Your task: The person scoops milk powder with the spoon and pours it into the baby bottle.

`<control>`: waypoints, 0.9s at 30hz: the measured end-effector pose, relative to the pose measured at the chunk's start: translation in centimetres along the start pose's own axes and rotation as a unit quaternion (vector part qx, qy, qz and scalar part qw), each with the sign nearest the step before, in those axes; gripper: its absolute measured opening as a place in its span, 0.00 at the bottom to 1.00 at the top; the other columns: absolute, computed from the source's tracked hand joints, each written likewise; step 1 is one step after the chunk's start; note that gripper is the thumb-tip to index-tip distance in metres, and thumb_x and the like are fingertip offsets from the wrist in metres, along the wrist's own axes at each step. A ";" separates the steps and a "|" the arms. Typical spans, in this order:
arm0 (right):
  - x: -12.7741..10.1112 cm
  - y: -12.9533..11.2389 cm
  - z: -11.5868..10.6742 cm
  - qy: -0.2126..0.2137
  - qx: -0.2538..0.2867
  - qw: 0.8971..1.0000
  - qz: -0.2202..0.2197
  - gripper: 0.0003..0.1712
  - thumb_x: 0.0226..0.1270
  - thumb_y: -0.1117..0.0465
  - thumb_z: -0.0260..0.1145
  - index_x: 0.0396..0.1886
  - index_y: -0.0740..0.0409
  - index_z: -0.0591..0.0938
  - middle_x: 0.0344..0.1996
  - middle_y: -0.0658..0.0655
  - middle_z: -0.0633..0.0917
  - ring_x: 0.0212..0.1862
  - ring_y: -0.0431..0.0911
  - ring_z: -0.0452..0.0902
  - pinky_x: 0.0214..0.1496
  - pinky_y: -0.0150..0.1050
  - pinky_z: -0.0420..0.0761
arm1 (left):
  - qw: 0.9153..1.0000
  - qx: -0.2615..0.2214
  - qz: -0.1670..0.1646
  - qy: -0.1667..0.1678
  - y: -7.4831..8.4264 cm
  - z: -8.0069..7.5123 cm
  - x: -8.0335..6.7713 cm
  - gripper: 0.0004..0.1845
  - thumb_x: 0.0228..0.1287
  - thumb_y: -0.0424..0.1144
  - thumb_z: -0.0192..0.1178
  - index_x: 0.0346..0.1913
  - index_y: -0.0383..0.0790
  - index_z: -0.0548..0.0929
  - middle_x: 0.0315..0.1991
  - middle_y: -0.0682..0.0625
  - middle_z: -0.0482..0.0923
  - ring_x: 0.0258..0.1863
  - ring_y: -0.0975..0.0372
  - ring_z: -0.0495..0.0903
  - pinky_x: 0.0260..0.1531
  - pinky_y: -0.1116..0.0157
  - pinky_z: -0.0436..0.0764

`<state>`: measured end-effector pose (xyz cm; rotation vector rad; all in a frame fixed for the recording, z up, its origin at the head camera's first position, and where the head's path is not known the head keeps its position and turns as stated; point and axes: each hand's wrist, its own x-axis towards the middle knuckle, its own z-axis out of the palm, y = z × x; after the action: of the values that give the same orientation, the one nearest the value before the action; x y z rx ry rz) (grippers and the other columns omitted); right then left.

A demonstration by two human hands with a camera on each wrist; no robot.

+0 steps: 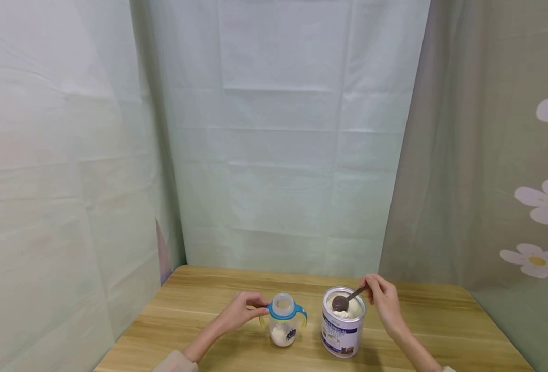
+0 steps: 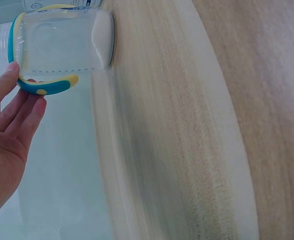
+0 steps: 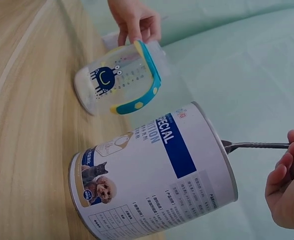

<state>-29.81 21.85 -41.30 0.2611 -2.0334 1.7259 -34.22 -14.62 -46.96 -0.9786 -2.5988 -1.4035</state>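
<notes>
A clear baby bottle [image 1: 283, 323] with a blue and yellow two-handled collar stands uncapped on the table, white powder at its bottom. My left hand [image 1: 246, 310] pinches one of its handles [image 2: 47, 88] between thumb and fingers. To the bottle's right is an open milk powder can [image 3: 151, 170], white with dark blue lettering and nearly full of pale powder. Over the can's mouth, my right hand [image 1: 381, 299] pinches the handle of a dark scoop [image 1: 341, 303]. The scoop's bowl is at the powder; whether it carries any cannot be told.
Everything stands on a wood-grain table [image 1: 199, 294]. Pale cloth hangs behind it [image 1: 283, 155] and along the left side. On the right, a greyish curtain bears white flowers [image 1: 545, 201].
</notes>
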 end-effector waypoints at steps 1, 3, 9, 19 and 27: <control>0.0 0.0 0.0 -0.003 0.000 1.000 -0.001 0.20 0.78 0.61 0.49 0.30 0.72 0.78 0.16 0.46 0.70 0.20 0.35 0.64 0.21 0.30 0.67 | 1.000 -0.002 -0.003 0.001 0.0 0.0 0.0 0.06 0.64 0.40 0.64 0.41 0.45 0.86 0.39 0.50 0.87 0.39 0.67 0.84 0.38 0.72 0.81; -0.1 0.1 0.1 -0.006 -0.002 1.000 0.000 0.20 0.78 0.61 0.49 0.30 0.71 0.78 0.16 0.46 0.70 0.20 0.35 0.64 0.21 0.31 0.68 | 1.000 -0.004 -0.003 0.003 0.1 0.0 0.0 0.06 0.64 0.40 0.64 0.41 0.45 0.86 0.39 0.50 0.87 0.39 0.66 0.84 0.38 0.72 0.81; -0.3 0.5 0.3 -0.007 -0.002 1.000 -0.011 0.20 0.78 0.62 0.49 0.28 0.71 0.77 0.16 0.47 0.71 0.19 0.35 0.64 0.20 0.34 0.69 | 1.000 -0.014 -0.004 0.000 0.1 0.0 -0.1 0.06 0.63 0.41 0.64 0.40 0.46 0.86 0.39 0.51 0.87 0.39 0.65 0.84 0.38 0.72 0.81; -0.4 0.8 0.3 -0.015 -0.003 1.000 -0.013 0.21 0.79 0.62 0.47 0.27 0.71 0.76 0.16 0.48 0.71 0.19 0.35 0.64 0.19 0.33 0.69 | 1.000 -0.004 -0.013 0.005 0.1 0.1 0.0 0.06 0.64 0.39 0.63 0.41 0.44 0.86 0.40 0.50 0.87 0.39 0.65 0.84 0.38 0.72 0.81; -0.6 0.9 0.5 -0.029 0.009 0.999 -0.015 0.23 0.79 0.63 0.45 0.26 0.72 0.75 0.15 0.47 0.69 0.18 0.36 0.64 0.19 0.33 0.67 | 1.000 -0.002 0.002 0.011 2.9 -0.3 -0.6 0.06 0.63 0.33 0.63 0.40 0.36 0.86 0.38 0.43 0.86 0.38 0.63 0.84 0.37 0.72 0.81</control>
<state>-29.80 21.47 -42.44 0.3495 -2.0440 1.7386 -32.22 -14.01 -44.79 -0.9628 -2.5796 -1.4098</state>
